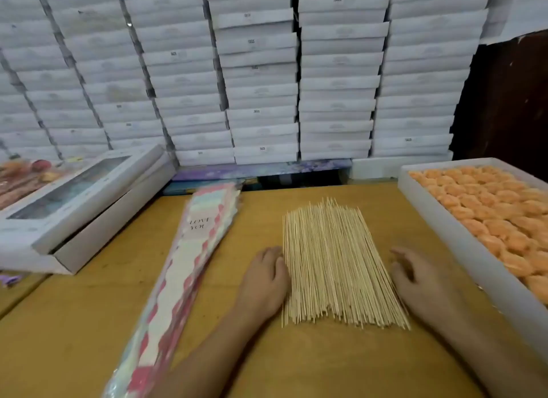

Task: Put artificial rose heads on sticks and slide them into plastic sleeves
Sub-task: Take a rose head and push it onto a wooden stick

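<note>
A flat pile of several thin wooden sticks lies in the middle of the wooden table. My left hand rests against the pile's left edge, fingers loosely bent. My right hand hovers at the pile's right edge, fingers relaxed, holding nothing. A stack of plastic sleeves with pink wavy borders and "LOVE YOU" print lies to the left. Several orange rose heads fill a white tray on the right.
White window-lid gift boxes are stacked at the left of the table. A wall of stacked white flat boxes rises behind the table. A dark wooden panel stands at the back right.
</note>
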{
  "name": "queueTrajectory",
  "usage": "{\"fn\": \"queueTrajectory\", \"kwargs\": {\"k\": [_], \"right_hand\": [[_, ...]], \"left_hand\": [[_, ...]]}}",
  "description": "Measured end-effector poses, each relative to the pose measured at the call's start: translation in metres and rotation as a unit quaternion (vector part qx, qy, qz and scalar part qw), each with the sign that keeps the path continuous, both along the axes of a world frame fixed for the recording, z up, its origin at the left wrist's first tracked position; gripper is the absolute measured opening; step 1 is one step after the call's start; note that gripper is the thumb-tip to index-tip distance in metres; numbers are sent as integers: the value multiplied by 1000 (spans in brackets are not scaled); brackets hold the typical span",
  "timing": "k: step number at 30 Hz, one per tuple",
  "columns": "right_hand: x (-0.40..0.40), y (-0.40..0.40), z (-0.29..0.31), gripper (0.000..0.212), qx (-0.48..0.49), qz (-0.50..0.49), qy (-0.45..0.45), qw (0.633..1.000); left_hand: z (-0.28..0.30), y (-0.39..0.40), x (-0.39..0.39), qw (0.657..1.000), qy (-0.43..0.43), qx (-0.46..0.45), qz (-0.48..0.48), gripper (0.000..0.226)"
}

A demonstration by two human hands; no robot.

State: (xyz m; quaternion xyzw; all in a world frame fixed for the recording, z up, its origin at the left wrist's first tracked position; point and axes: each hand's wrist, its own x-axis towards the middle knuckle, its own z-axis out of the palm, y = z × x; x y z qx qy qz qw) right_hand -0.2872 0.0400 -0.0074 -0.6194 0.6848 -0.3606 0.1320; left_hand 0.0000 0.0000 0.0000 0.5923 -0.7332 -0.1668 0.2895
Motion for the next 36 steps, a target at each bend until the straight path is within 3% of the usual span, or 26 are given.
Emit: {"fn": "queueTrajectory", "kwargs": {"k": [15,19,22,26,29,32,36], "right_hand": [[-6,-11,-7,27,3,10,-28,1000],[2,-2,5,34,31,17,12,999],[5,10,35,35,-40,3,58,997],[-42,4,105,37,-168,-101,12,981],[-97,-19,136,43,-67,-167,101,978],[-125,-40,128,41,128,-114,181,968],[-136,-53,99,40,237,-27,136,962]], "left_hand": [[-7,-8,1,994,-92,32,-58,53],[-8,-8,1,990,-117,46,-66,53],[-7,-8,1,991,-105,43,-64,53],[-7,-9,1,994,-83,32,-60,51],[-6,-9,1,995,-75,33,-56,51],[-5,-8,1,996,-67,35,-53,51],[-5,-7,1,996,-62,32,-49,51]]}}
